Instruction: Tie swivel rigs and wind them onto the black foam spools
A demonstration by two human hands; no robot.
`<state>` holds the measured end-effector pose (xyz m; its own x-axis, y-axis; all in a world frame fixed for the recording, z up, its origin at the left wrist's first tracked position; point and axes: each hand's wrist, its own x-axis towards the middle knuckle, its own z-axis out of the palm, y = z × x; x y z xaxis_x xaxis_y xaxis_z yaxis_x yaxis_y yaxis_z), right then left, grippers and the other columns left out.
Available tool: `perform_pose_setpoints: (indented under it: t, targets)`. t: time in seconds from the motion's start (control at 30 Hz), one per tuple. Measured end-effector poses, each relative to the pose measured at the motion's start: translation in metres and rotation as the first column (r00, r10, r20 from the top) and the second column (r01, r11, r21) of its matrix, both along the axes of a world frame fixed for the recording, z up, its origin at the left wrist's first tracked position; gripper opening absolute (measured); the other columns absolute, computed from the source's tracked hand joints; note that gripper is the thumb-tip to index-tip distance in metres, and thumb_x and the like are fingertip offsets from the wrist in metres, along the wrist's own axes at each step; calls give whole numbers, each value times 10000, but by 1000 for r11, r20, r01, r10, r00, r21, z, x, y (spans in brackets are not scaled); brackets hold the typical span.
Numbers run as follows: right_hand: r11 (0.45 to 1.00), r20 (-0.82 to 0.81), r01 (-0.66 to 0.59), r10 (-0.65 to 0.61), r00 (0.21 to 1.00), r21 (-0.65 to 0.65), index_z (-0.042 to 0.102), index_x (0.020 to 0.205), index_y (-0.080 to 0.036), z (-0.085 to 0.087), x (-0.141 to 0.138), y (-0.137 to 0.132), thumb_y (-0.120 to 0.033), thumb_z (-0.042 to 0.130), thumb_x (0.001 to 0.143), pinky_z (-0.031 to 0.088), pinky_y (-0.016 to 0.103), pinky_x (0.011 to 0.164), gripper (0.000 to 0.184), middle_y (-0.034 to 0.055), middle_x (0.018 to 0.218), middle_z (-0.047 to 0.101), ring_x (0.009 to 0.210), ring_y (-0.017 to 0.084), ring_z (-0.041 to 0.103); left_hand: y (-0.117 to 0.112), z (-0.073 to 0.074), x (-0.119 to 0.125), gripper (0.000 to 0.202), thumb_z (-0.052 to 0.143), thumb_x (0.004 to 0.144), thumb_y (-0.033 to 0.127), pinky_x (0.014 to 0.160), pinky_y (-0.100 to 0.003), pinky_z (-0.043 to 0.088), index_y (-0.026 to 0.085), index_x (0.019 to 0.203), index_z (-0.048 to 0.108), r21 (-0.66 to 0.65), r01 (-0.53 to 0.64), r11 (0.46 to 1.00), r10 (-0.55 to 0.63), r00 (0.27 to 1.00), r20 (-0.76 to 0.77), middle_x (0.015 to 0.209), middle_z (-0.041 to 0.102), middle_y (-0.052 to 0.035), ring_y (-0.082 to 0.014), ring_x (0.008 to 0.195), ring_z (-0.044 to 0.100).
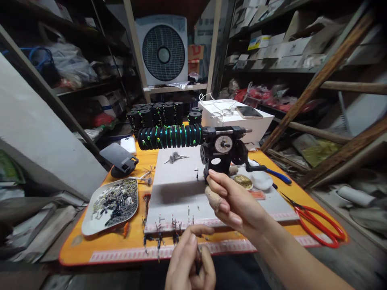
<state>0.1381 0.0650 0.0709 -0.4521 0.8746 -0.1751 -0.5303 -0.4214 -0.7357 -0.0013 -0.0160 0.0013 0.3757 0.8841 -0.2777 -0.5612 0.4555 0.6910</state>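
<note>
My left hand (190,259) is closed low at the table's front edge, its fingers curled around a small dark thing that is mostly hidden. Higher up, my right hand (225,197) pinches with thumb and forefinger just in front of the black hand-cranked winder (223,155); what lies in the pinch is too fine to make out. One of its fingers is wrapped in beige tape. A black ridged spool (171,136) wound with green and blue line sits on the winder's shaft. Small dark swivel-like parts (175,231) lie along the front edge of the white board (178,193).
A white tray (86,225) of small metal and black pieces stands left, beside a phone stand (121,159). Red-handled scissors (320,225), a small dish of gold-coloured bits (243,182) and a white box (256,125) are right. Several black spools (157,114) stand behind.
</note>
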Motion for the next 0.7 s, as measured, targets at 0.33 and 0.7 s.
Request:
perform_pose_setpoints:
  t: [0.33,0.7]
  targets:
    - [999,78,-7,4,997,44,314,562,-201,-4,-2,-1,-495,553,850,133,97,224,476,-95,402,449,204,-9,237,3,-18,7,193,585,895,373,358,-142,241,219,782,607,151,-1,988,-44,956,291,348,297,121,-35,290,151]
    - [869,567,-9,-315,761,495,523,1203,-210,-7,2,8,-442,401,968,323,205,360,352,-62,526,566,310,79,407,-2,-35,12,302,610,855,479,373,-144,255,186,842,539,40,-16,999,14,999,51,515,628,19,-49,335,452]
